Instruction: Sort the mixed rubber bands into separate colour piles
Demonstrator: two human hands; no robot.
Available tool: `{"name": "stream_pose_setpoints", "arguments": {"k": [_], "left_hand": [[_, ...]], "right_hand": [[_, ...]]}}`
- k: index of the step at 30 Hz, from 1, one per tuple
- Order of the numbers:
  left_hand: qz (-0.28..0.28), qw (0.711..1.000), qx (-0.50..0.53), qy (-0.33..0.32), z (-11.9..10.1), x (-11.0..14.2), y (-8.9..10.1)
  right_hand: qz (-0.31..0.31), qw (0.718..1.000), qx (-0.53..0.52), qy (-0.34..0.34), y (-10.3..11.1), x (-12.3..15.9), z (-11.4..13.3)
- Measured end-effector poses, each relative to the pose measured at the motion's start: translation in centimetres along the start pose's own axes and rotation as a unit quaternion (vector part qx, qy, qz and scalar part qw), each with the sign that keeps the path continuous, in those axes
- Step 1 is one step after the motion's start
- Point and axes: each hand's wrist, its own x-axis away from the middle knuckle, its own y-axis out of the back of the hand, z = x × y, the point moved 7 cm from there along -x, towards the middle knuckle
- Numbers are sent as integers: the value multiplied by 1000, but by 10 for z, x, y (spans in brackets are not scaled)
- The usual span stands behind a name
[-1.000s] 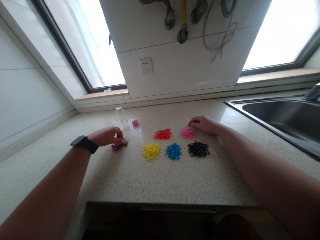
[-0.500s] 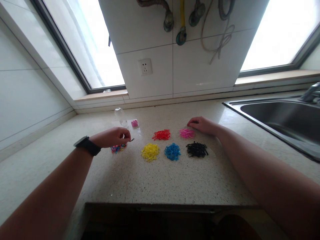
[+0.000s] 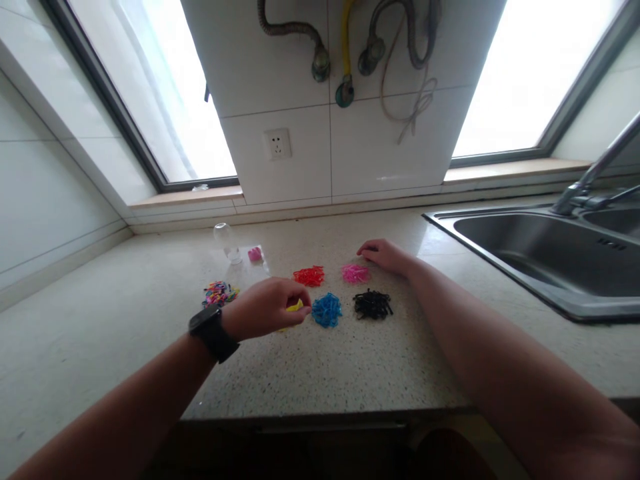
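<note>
My left hand [image 3: 275, 305], with a dark watch on its wrist, hovers over the yellow pile of small rubber bands [image 3: 295, 307] and hides most of it. Its thumb and forefinger are pinched; the black rubber band seen there earlier is now hidden by the fingers. Just right of the fingertips lies the blue pile [image 3: 327, 311], then the black pile [image 3: 373, 305]. My right hand [image 3: 383, 256] rests on the counter behind the pink pile [image 3: 355, 273], fingers curled together, nothing visible in them. The red pile [image 3: 309, 275] lies farther back. A mixed-colour pile [image 3: 219, 293] sits at left.
A clear bottle-like container [image 3: 228, 243] stands upside down at the back left, beside a small pink object [image 3: 255, 254]. A steel sink [image 3: 525, 253] with a faucet [image 3: 575, 193] is on the right. The speckled counter [image 3: 330, 373] ends at a front edge.
My left hand picked a black rubber band from the mixed pile and moved right, over the yellow pile. My right hand stayed by the pink pile. The view shifted right.
</note>
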Motion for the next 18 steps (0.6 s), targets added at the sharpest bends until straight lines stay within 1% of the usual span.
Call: {"name": "stream_pose_setpoints", "arguments": {"k": [4, 7, 10, 14, 18], "left_hand": [[-5, 999, -46, -2, -21, -20, -5], [-9, 997, -78, -7, -32, -41, -5], [-14, 995, -96, -25, -45, -64, -7], [-8, 991, -115, -64, -66, -87, -23], [5, 988, -125, -90, -82, -96, -45]], "right_hand": [[-2, 1000, 10, 5, 0, 1, 4], [-6, 1000, 0, 10, 0, 2, 5], [-10, 1000, -7, 17, 0, 2, 6], [-14, 1000, -13, 15, 1, 2, 6], [-15, 1000, -12, 11, 1, 3, 6]]}}
